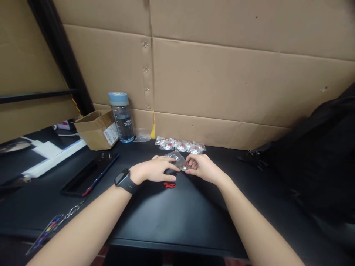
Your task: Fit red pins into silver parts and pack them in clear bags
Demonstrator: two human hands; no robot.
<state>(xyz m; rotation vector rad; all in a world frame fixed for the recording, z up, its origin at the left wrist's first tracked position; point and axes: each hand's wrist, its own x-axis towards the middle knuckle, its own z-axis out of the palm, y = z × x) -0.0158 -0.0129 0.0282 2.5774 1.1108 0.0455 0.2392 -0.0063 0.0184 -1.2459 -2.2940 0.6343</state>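
Head view shows a small silver disc [183, 168] with a bit of red on it, low over the middle of the table [166, 221], at the fingertips of the right hand [204, 168]. That hand is curled, thumb and fingers drawn together on the disc's right side in a pinch. The left hand [153, 170] lies palm down on the disc's other side, loosely open with its fingers apart; its fingertips come right up by the disc, though whether they touch it cannot be told. A clear plastic bag [177, 157] lies just beyond the disc, against or under the left fingers. A red cord [169, 185] rests on the table just below the left thumb. Farther back, a cluster of bagged discs [181, 146] lies near the cardboard wall [216, 85]. To the left stand a blue-capped bottle [122, 118] and, just beside it, an open cardboard box [95, 131]. Nearer, a dark phone [93, 173] lies flat, with a keychain [51, 227] closer to the table's front edge.
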